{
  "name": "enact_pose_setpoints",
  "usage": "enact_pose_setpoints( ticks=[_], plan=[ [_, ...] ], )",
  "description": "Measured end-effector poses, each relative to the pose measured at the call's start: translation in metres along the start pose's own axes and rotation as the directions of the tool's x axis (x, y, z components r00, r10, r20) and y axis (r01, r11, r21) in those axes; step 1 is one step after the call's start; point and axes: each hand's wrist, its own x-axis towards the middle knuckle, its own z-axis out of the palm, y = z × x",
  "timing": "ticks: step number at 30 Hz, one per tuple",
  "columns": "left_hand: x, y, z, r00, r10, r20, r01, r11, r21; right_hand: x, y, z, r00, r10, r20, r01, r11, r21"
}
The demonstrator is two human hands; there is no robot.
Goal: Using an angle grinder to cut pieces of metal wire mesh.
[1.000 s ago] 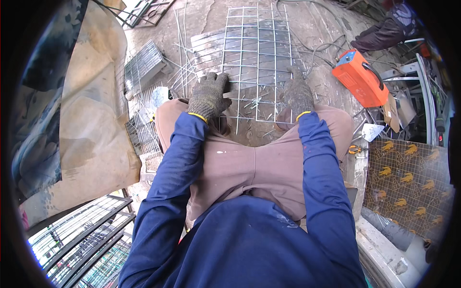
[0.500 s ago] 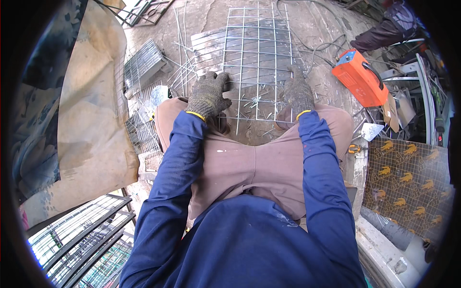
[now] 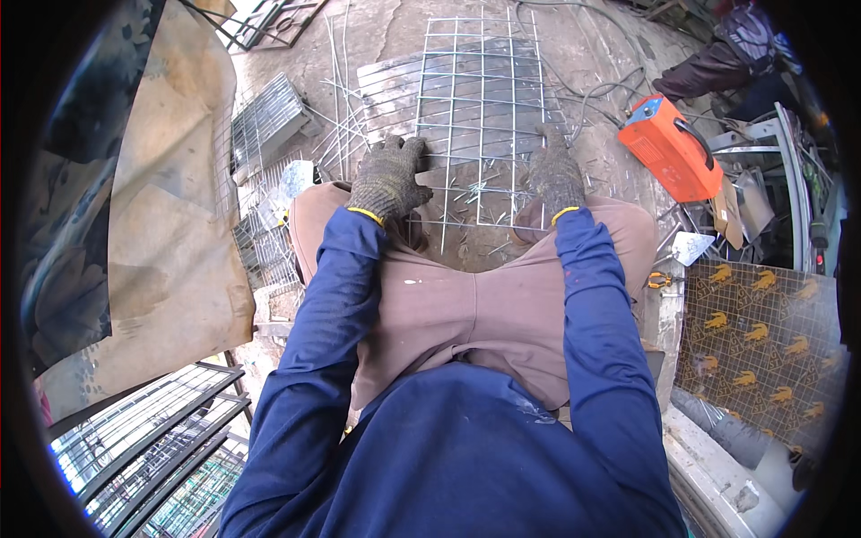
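Note:
A welded wire mesh (image 3: 482, 115) lies in front of me, its near end reaching between my feet. My left hand (image 3: 387, 177), in a dark knitted glove with a yellow cuff, is at its left edge. The fingers and thumb are spread apart. My right hand (image 3: 556, 170), in a matching glove, rests at the mesh's right edge with fingers stretched forward; their undersides are hidden. Beneath the far part of the mesh is a flat grey metal sheet (image 3: 387, 88). Short wire offcuts (image 3: 473, 192) lie scattered on the ground under the near part.
An orange machine (image 3: 668, 148) with a black handle stands at the right, near a dark cable (image 3: 587, 94). Another person (image 3: 717, 67) is at the far right. Long loose wires (image 3: 341, 134) and a metal block (image 3: 269, 117) lie left; a stained sheet (image 3: 175, 197) hangs there. Orange-handled pliers (image 3: 660, 280) lie right.
Both hands stay almost where they were on the mesh. The other person at the far right has shifted slightly; my view has moved a little.

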Motion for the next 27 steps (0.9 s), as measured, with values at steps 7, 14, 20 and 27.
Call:
enact_pose_setpoints(
  ticks=[7, 14, 20, 27],
  plan=[
    [0.003, -0.006, 0.009, 0.995, 0.053, -0.084, -0.054, 0.999, -0.008, -0.002, 0.000, -0.001, 0.998, -0.059, -0.002, 0.059, 0.998, -0.017],
    [0.000, -0.003, 0.006, 0.995, 0.062, -0.083, -0.062, 0.998, 0.006, -0.003, 0.001, -0.001, 0.993, -0.112, -0.020, 0.111, 0.993, -0.041],
    [0.000, -0.004, 0.006, 0.993, 0.083, -0.082, -0.083, 0.997, 0.005, -0.005, -0.005, -0.007, 0.998, -0.056, -0.008, 0.056, 0.998, 0.031],
    [0.005, -0.013, 0.016, 0.989, 0.105, -0.108, -0.108, 0.994, -0.021, 0.001, 0.001, 0.001, 0.998, -0.043, -0.037, 0.043, 0.999, -0.004]
  ],
)
